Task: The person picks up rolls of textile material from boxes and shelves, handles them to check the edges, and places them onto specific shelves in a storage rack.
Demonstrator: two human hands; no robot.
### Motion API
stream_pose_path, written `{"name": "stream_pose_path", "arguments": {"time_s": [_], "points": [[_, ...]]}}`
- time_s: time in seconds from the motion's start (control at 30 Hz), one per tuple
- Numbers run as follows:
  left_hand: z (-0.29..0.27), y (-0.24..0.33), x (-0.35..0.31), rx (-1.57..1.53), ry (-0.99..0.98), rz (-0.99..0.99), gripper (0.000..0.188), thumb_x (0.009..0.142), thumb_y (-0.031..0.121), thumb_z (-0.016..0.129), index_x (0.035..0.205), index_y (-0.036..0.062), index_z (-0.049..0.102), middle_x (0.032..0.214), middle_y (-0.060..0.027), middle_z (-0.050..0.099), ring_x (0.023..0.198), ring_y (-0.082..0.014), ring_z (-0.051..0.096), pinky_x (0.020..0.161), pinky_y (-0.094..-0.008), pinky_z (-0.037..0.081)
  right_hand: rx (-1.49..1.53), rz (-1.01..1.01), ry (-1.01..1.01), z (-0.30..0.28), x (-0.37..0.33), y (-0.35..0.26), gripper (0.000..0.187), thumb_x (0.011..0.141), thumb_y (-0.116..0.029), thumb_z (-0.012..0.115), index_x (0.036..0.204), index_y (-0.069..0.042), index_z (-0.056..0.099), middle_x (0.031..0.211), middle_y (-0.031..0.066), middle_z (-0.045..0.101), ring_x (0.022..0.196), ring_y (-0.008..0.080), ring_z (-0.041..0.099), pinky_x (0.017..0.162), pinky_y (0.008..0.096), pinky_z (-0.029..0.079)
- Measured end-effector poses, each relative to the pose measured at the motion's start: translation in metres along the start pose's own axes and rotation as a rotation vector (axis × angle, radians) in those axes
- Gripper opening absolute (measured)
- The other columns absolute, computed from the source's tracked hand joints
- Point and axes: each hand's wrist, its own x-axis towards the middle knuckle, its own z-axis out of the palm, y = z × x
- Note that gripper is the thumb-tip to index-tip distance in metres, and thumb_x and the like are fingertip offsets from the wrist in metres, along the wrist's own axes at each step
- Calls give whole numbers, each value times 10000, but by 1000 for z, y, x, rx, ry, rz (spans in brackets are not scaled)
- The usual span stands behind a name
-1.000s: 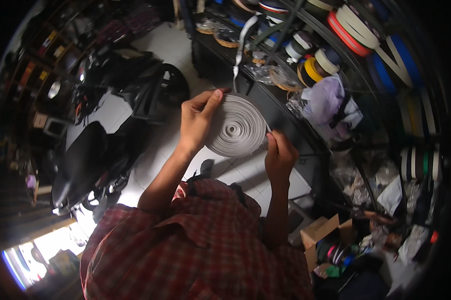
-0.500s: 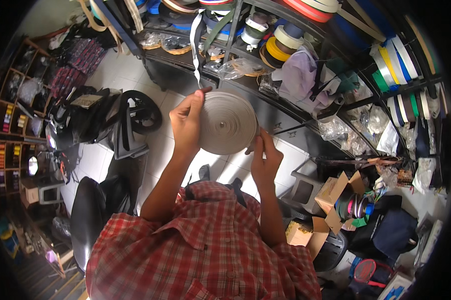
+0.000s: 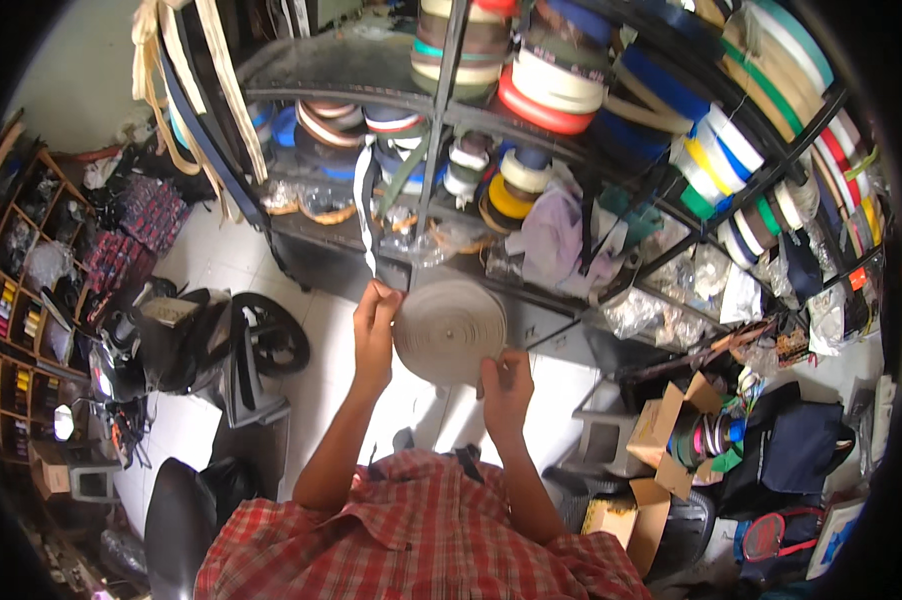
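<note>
A black motorbike (image 3: 171, 350) stands at nine o'clock. The left hand (image 3: 374, 335) pinches the rim of the pale coiled roll (image 3: 449, 325) at ten o'clock, fingers closed; the roll sits mid-view, between both hands. The right hand (image 3: 508, 390), fingers curled, grips its rim near five o'clock. An open cardboard box (image 3: 656, 428) lies at four.

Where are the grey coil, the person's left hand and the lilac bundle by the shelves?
Grey coil (image 3: 450, 340): head view, near the centre of its flat, wound face.
Left hand (image 3: 374, 322): head view, on the middle of the hand.
Lilac bundle (image 3: 553, 240): head view, on its crumpled front.
</note>
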Motion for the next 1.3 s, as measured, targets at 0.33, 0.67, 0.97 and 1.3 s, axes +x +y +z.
{"name": "stream_pose_path", "arguments": {"time_s": [0.33,0.67,0.97,1.3], "points": [[-8,43,24,379,-593,75,259,940,169,577,1081,-34,657,1000,-83,694,904,-115,601,827,-268,471,-128,-119,-220,5,17,-19,108,878,-46,625,944,-21,544,761,35,627,663,74,579,559,227,445],[20,6,-2,75,260,279,330,1006,220,453,1105,-47,619,969,-54,634,894,-93,528,821,-241,421,-17,-60,-99,29,4,-14,286,901,-55,587,1137,-18,430,970,118,610,650,133,620,528,256,465],[5,30,7,27,-331,80,292,956,224,529,1125,-7,583,1126,-89,616,1038,-146,537,926,-273,393,108,30,-74,5,7,-17,382,921,-59,561,1205,-71,306,928,116,579,554,124,554,433,226,397],[13,8,-10,-138,-56,6,375,961,232,541,1189,-61,593,1128,-113,634,1038,-155,563,932,-276,416,45,82,-106,1,5,-29,354,911,-61,591,1196,-50,380,917,92,604,625,86,540,508,215,425]]}}
